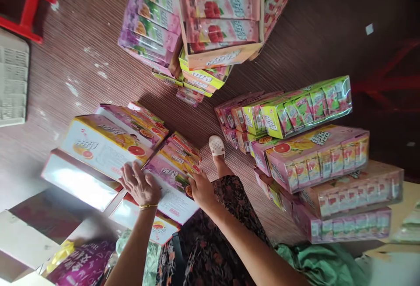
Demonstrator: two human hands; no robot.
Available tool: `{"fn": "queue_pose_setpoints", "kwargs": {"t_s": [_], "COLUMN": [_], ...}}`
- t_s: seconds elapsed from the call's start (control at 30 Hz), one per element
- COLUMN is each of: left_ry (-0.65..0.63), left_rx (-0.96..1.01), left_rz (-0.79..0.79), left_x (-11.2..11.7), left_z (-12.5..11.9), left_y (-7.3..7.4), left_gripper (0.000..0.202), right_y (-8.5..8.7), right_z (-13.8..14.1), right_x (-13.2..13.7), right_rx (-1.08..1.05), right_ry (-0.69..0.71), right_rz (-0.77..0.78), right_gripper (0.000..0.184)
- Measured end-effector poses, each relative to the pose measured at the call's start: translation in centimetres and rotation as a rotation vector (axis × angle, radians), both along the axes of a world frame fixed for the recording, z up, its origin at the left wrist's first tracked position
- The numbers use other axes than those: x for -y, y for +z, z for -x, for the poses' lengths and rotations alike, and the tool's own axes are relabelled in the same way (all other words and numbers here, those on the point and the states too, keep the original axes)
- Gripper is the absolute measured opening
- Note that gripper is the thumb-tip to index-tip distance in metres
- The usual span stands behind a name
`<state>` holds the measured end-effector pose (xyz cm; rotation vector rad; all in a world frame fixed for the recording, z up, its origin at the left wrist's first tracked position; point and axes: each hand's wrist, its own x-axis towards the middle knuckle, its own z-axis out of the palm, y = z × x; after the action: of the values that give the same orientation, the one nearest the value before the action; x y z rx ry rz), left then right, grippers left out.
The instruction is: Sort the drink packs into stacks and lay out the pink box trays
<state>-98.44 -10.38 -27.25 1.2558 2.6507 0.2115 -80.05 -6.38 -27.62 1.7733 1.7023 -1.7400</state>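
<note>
In the lower left of the frame, the left hand (139, 185) lies flat and open on a purple drink box (170, 189), and the right hand (201, 189) holds that box's edge, with a yellow drink box (101, 146) just beside it on the floor (65, 71).

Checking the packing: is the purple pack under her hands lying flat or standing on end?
Lying flat: the purple pack rests broad side up on other packs, left hand spread on it.
</note>
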Motion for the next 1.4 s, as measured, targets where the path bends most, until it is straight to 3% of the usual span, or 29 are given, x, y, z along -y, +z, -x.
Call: {"fn": "queue_pose_setpoints", "kwargs": {"t_s": [0.23, 0.4, 0.6, 0.83, 0.97, 1.07, 1.2, 1.3, 1.4], "left_ry": [0.050, 0.017, -0.018, 0.033, 0.071, 0.072, 0.022, 0.066, 0.335], "left_rx": [-0.011, -0.017, -0.018, 0.020, 0.061, 0.129, 0.207, 0.181, 0.122], "left_rz": [0.040, 0.030, 0.009, 0.061, 0.021, -0.003, -0.102, -0.266, -0.400], "left_x": [-0.9, -0.9, -1.1, -1.8, -1.2, -0.7, -0.4, 2.0, 8.5], "left_z": [0.5, 0.2, 0.3, -0.2, -0.5, -1.1, -1.7, -0.8, 1.0], "left_y": [0.1, 0.2, -0.1, -0.2, -0.7, -0.8, 0.3, 2.3, 3.7], "left_gripper": [0.066, 0.063, 0.062, 0.059, 0.057, 0.055, 0.050, 0.047, 0.046], "right_y": [1.6, 1.5, 2.1, 0.6, 0.0, 0.7, 3.5, 6.2, 7.5], "right_z": [-0.4, -0.4, -0.9, 0.4, -0.8, -2.9, -4.1, -2.8, 0.2], "right_x": [0.8, 1.0, 2.8, 2.8, 3.2, 2.5, 0.8, 1.9, 5.5], "right_rx": [-0.211, -0.229, -0.262, -0.154, -0.138, -0.077, -0.213, -0.314, -0.363], "right_ry": [0.005, 0.025, -0.045, -0.051, -0.071, -0.089, -0.009, 0.159, 0.280], "right_rz": [-0.091, -0.114, -0.283, -0.340, -0.373, -0.411, -0.599, -0.702, -0.684], "right_gripper": [0.031, 0.027, 0.028, 0.033, 0.044, 0.046, 0.032, 0.023, 0.021]}}
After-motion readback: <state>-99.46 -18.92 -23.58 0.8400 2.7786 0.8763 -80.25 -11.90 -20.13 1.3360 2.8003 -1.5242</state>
